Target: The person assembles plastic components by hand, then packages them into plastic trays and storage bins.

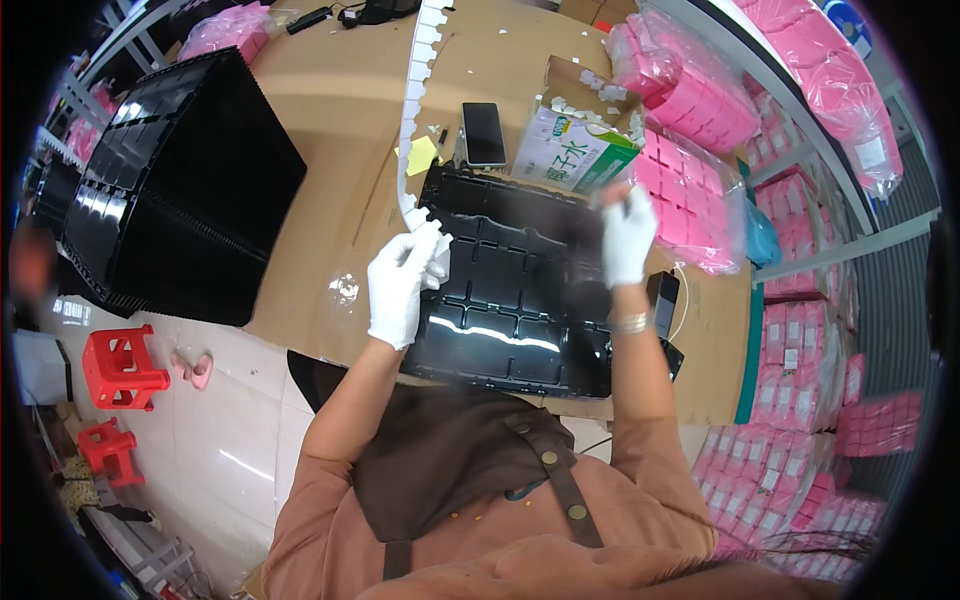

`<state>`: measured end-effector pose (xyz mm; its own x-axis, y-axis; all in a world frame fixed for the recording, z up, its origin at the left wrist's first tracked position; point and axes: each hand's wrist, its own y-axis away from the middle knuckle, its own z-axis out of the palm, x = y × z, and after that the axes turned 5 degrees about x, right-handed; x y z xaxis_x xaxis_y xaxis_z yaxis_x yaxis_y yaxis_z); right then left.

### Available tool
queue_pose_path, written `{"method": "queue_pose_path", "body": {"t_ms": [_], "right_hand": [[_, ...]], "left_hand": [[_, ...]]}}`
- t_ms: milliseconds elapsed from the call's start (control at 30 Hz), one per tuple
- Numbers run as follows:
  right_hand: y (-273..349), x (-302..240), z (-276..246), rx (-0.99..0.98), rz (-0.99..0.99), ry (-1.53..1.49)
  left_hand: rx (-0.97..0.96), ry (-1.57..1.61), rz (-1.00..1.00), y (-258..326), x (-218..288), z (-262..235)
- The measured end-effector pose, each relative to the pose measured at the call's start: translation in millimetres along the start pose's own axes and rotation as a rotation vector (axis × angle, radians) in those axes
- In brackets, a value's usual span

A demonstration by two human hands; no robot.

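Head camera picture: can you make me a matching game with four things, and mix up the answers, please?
Things:
1. white notched strip
2. tray
3. open box
4. red stools

Matches:
A. on the tiled floor
B. in the left hand
C. has white scraps in it
D. shiny black

Right pairs: 1-B, 2-D, 3-C, 4-A

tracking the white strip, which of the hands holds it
The left hand holds the strip; the right hand is well apart from it, nearer the box.
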<state>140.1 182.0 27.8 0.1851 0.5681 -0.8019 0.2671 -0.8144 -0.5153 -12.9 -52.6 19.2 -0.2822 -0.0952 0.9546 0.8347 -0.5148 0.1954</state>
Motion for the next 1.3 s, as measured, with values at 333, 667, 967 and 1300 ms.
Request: {"method": "queue_pose_path", "body": {"t_ms": [333,667,967,1300], "right_hand": [[-134,46,10,-0.062,-0.072,0.431],[87,-81,80,-0.503,0.356,-0.464],[95,-87,70,-0.223,0.157,-0.403],[116,-6,-101,-0.434,0.094,0.197]], "left_hand": [[0.065,0.088,0.029,6,16,-14],[-0.025,0.107,0.027,7,3,4],[-0.119,0.073,-0.114,-11,18,11],[0.096,0.000,0.007,-36,24,-33]]}}
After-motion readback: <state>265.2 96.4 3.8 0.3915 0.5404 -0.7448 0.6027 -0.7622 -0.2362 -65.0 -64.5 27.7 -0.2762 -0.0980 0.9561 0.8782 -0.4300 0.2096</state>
